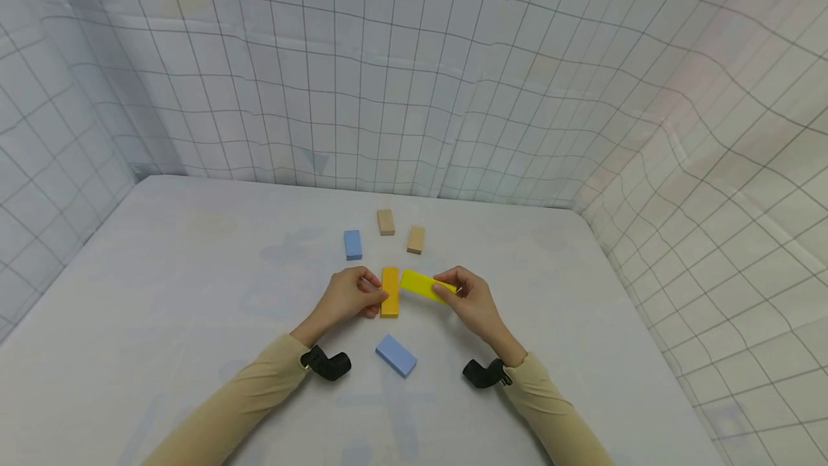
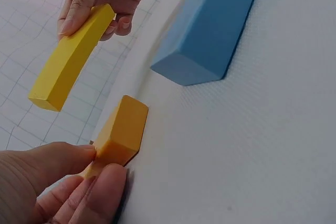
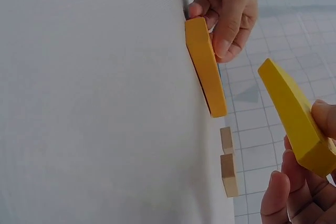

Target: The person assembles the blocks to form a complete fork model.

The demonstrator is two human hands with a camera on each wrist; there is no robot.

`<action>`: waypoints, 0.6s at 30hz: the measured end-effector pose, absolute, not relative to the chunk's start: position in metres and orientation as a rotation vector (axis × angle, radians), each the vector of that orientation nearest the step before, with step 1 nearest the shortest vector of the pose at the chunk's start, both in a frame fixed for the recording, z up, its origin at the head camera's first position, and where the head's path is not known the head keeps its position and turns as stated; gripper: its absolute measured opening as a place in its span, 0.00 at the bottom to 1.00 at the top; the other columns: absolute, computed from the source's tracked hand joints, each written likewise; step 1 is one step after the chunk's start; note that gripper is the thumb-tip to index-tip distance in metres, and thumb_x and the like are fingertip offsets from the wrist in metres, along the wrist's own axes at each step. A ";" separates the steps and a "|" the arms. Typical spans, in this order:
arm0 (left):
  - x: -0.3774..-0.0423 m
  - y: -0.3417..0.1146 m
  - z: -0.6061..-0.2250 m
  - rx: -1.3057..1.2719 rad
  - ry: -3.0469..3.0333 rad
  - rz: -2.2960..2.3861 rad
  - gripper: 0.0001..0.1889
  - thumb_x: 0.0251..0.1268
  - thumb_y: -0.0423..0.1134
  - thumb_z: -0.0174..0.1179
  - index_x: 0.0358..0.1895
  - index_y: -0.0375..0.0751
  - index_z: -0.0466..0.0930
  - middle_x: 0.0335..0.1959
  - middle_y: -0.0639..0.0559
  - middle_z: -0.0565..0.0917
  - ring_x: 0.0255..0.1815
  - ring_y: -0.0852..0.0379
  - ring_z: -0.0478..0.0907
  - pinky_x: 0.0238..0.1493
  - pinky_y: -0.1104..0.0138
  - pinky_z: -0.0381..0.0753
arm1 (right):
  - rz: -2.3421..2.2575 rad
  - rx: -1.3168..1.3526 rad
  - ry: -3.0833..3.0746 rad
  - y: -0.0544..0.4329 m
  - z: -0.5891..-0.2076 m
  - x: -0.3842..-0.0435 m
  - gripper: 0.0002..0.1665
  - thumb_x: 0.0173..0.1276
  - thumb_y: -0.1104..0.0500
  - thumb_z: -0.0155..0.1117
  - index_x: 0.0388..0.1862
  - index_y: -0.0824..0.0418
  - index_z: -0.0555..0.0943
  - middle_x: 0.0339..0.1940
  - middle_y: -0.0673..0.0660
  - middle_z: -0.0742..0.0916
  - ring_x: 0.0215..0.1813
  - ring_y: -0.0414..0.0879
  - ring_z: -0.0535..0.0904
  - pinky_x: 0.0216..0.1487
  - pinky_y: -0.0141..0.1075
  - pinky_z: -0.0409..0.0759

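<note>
An orange block (image 1: 389,293) lies lengthwise on the white table. From its left side, my left hand (image 1: 354,293) holds it with curled fingers, the thumb and forefinger at its edge in the left wrist view. A yellow block (image 1: 423,285) is raised off the table and pinched at one end between the thumb and fingers of my right hand (image 1: 471,302). Its free end points towards the orange block and is tilted in both wrist views. Close in front of the hands, a blue block (image 1: 396,356) lies at a slant.
Behind the hands lie another blue block (image 1: 352,244) and two pale wooden blocks, one farther back (image 1: 386,222) and one to its right (image 1: 416,239). A white grid-patterned curtain (image 1: 401,78) hangs at the table's back and sides. Each wrist wears a black camera mount.
</note>
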State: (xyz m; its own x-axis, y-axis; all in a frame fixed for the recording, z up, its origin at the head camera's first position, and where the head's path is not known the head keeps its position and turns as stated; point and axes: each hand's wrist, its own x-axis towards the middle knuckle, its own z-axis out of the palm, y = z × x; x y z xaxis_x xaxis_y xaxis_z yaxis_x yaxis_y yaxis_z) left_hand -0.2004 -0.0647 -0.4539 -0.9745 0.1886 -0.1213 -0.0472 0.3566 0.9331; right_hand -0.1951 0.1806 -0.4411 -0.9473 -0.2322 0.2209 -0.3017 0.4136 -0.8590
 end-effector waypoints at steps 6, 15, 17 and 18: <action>-0.200 -0.069 -0.457 0.374 2.705 1.433 0.13 0.51 0.36 0.71 0.40 0.38 0.81 0.34 0.52 0.81 0.27 0.60 0.76 0.31 0.67 0.76 | 1.594 0.502 -2.571 0.180 -0.442 -0.197 0.09 0.63 0.60 0.68 0.41 0.61 0.83 0.36 0.51 0.85 0.34 0.47 0.74 0.32 0.31 0.72; -0.196 -0.077 -0.452 0.805 2.862 1.013 0.19 0.54 0.46 0.70 0.47 0.42 0.83 0.51 0.48 0.78 0.52 0.48 0.74 0.54 0.55 0.72 | 1.599 0.489 -2.583 0.178 -0.442 -0.204 0.08 0.64 0.60 0.67 0.41 0.60 0.82 0.37 0.51 0.85 0.34 0.48 0.74 0.32 0.31 0.72; -0.195 -0.078 -0.451 0.840 2.870 0.964 0.20 0.54 0.48 0.69 0.49 0.42 0.83 0.54 0.47 0.77 0.56 0.47 0.72 0.58 0.53 0.69 | 1.587 0.500 -2.584 0.178 -0.442 -0.205 0.08 0.64 0.60 0.67 0.41 0.60 0.82 0.37 0.50 0.85 0.34 0.47 0.74 0.32 0.31 0.72; -0.195 -0.078 -0.451 0.851 2.873 0.950 0.21 0.54 0.49 0.69 0.49 0.42 0.83 0.55 0.47 0.77 0.57 0.47 0.72 0.58 0.53 0.68 | 1.580 0.508 -2.581 0.178 -0.442 -0.206 0.08 0.64 0.61 0.67 0.41 0.61 0.82 0.37 0.50 0.85 0.33 0.47 0.73 0.31 0.31 0.72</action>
